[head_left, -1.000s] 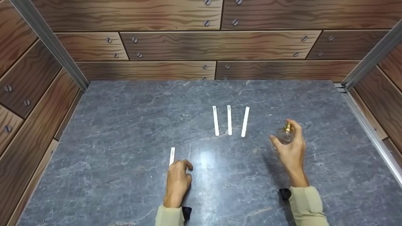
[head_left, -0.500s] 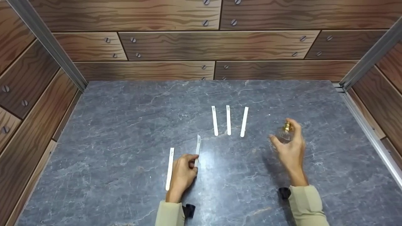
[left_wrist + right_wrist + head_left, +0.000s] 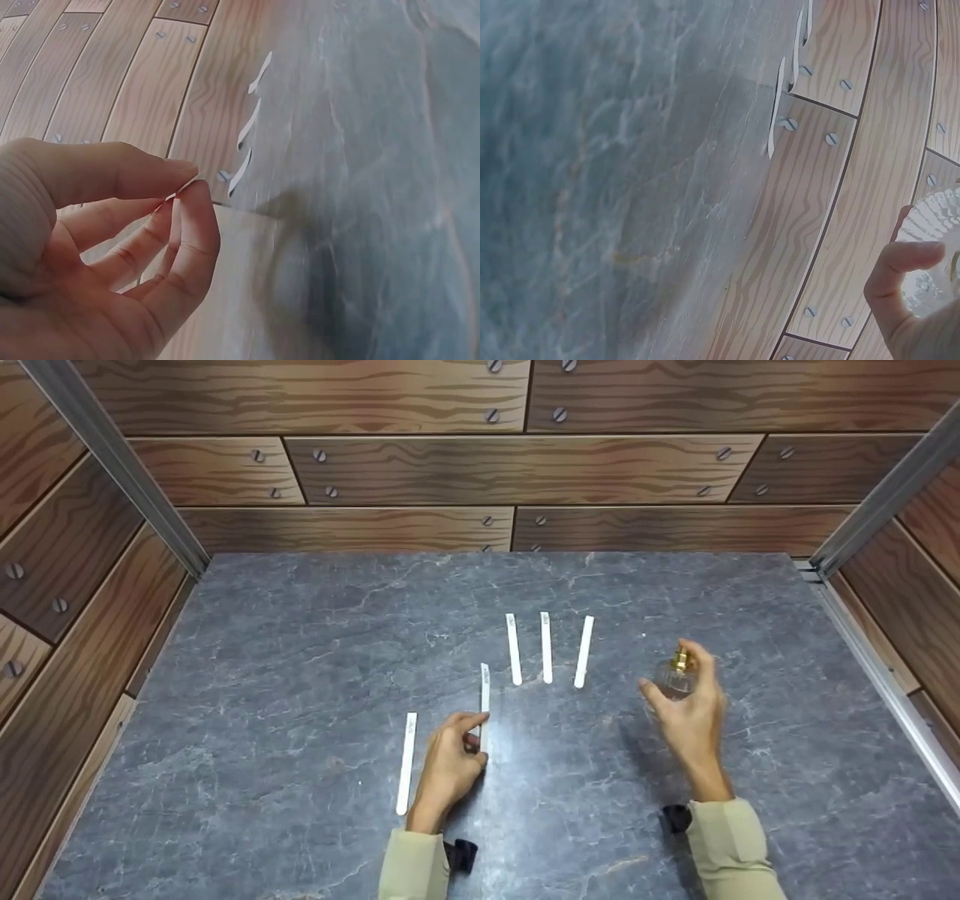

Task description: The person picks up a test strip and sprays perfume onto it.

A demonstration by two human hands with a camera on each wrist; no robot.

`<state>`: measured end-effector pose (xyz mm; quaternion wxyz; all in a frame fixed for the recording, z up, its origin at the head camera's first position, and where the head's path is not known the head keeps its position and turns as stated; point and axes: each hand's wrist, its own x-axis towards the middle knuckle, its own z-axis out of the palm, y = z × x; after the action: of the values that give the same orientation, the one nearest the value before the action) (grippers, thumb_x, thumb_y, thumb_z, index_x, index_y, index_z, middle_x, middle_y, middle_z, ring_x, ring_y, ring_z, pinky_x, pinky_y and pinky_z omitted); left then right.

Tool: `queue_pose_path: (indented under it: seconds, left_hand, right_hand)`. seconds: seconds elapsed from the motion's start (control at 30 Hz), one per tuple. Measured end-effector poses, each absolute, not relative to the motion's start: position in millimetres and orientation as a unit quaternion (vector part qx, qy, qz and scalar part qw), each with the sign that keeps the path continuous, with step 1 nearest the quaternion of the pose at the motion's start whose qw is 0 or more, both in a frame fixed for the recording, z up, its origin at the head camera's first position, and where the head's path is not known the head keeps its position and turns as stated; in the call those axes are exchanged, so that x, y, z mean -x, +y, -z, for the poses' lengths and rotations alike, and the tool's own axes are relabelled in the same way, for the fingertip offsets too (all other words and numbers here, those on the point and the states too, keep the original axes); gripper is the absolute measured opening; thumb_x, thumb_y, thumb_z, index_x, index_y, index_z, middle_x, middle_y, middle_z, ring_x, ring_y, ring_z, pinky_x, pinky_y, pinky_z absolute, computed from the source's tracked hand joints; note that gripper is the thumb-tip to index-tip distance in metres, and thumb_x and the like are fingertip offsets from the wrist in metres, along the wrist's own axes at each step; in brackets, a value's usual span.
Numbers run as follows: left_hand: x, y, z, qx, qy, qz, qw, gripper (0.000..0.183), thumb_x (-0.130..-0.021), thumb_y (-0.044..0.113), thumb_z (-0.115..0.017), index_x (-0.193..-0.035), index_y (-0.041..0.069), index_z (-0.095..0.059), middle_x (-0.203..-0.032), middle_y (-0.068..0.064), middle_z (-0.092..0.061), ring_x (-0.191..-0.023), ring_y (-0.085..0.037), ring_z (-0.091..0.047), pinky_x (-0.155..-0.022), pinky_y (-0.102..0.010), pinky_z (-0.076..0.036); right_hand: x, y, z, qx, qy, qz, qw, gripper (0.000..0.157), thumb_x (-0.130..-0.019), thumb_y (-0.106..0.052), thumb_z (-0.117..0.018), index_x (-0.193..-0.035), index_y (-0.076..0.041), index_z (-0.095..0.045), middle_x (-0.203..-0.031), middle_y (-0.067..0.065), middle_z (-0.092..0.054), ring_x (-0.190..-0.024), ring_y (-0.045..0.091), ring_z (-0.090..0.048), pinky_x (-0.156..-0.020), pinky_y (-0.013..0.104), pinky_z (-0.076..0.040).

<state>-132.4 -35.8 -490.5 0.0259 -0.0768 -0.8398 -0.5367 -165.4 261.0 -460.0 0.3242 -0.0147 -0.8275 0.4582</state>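
Observation:
My left hand (image 3: 450, 761) pinches a white paper test strip (image 3: 485, 682) between thumb and fingers, its marked end pointing away from me. In the left wrist view the strip (image 3: 184, 186) shows nearly edge-on at the fingertips. To the left of that hand a second white strip (image 3: 406, 765) lies on the table. On the right, my right hand (image 3: 696, 727) grips a clear glass perfume bottle (image 3: 675, 679), its index finger at the gold spray top (image 3: 680, 658). The ribbed glass of the bottle (image 3: 934, 225) is partly cut off in the right wrist view.
Three more white strips lie farther back, a left one (image 3: 514, 649), a middle one (image 3: 546, 649) and a right one (image 3: 584, 652). The grey marbled table (image 3: 300, 660) is bounded by wood-patterned walls (image 3: 420, 469) and metal posts (image 3: 120, 465).
My left hand has moved right and forward with the pinched strip, uncovering the strip left on the table. The right hand with the bottle has shifted only slightly.

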Motion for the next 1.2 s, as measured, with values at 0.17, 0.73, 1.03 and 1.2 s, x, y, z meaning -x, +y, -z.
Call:
queue_pose_path:
  seconds: [0.17, 0.73, 1.03, 1.2]
  left_hand:
    - [135.2, -31.1, 489.0, 0.087, -0.832, 0.548, 0.018, 0.06, -0.069, -0.025, -0.06, -0.126, -0.01, -0.065, -0.117, -0.014, -0.065, -0.085, -0.021, -0.062, -0.064, -0.024, -0.05]
    - [149.2, -6.6, 478.6, 0.141, -0.813, 0.564, 0.025, 0.062, -0.066, -0.026, -0.056, -0.126, -0.013, -0.064, -0.119, -0.017, -0.065, -0.086, -0.025, -0.066, -0.065, -0.027, -0.056]
    - [152.4, 5.5, 468.5, 0.152, -0.815, 0.559, 0.012, 0.062, -0.069, -0.026, -0.056, -0.129, -0.011, -0.063, -0.122, -0.015, -0.065, -0.09, -0.025, -0.065, -0.067, -0.025, -0.054]
    - [152.5, 7.9, 467.3, 0.156, -0.818, 0.553, 0.023, 0.062, -0.068, -0.025, -0.056, -0.128, -0.011, -0.064, -0.121, -0.015, -0.065, -0.089, -0.023, -0.065, -0.068, -0.025, -0.054]
  right_hand:
    - [165.8, 259.6, 460.1, -0.001, -0.822, -0.468, 0.325, 0.068, -0.074, 0.014, -0.08, -0.135, 0.001, -0.052, -0.111, 0.026, -0.065, -0.087, 0.001, -0.057, -0.069, 0.011, -0.05]
    - [169.3, 255.4, 462.3, -0.031, -0.82, -0.456, 0.343, 0.068, -0.073, 0.013, -0.081, -0.133, 0.001, -0.052, -0.11, 0.027, -0.065, -0.09, 0.003, -0.057, -0.073, 0.011, -0.048]
    - [170.8, 250.6, 464.6, -0.037, -0.824, -0.449, 0.344, 0.068, -0.072, 0.012, -0.082, -0.132, 0.001, -0.053, -0.109, 0.027, -0.065, -0.092, 0.012, -0.057, -0.075, 0.014, -0.046]
    - [170.0, 249.9, 465.9, -0.034, -0.826, -0.448, 0.34, 0.067, -0.073, 0.011, -0.082, -0.132, 0.0, -0.053, -0.108, 0.027, -0.065, -0.089, 0.012, -0.057, -0.074, 0.013, -0.046]
